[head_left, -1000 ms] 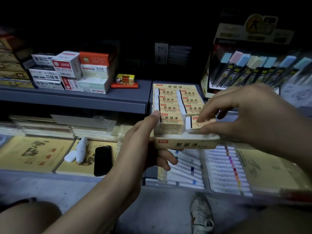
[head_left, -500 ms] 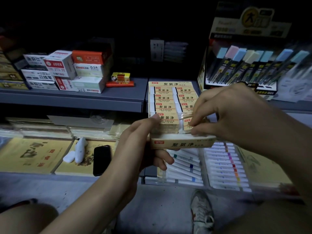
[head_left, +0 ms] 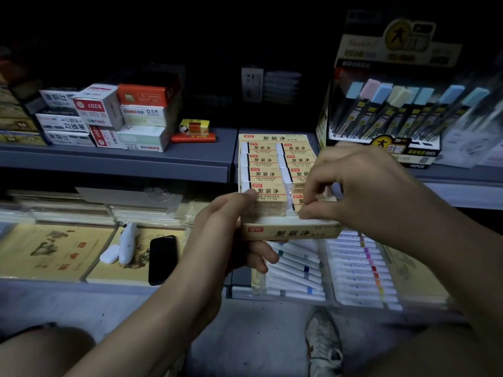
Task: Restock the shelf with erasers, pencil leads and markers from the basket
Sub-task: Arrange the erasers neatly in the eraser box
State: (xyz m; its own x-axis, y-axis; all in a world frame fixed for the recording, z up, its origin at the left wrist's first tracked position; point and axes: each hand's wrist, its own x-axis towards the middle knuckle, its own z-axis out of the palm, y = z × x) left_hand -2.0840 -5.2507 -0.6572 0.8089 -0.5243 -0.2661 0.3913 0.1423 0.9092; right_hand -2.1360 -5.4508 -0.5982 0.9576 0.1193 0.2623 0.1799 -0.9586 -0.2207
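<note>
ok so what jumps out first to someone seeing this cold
The open eraser box at centre frame: the left hand grips its near left end while the right hand pinches an eraser in its front right row. Next, the pastel-capped pencil lead display on the upper shelf at right, and the black phone lying on the lower shelf at left.

**Camera Placement: One Head-Worn View**

A single wide-angle camera on the person's head faces forward and down. The left hand (head_left: 223,240), right hand (head_left: 362,191) and eraser box (head_left: 291,233) sit close, at centre; the grey shelf (head_left: 136,159) runs across just behind them; floor (head_left: 245,336) and a shoe (head_left: 324,346) occupy the lower edge.
</note>
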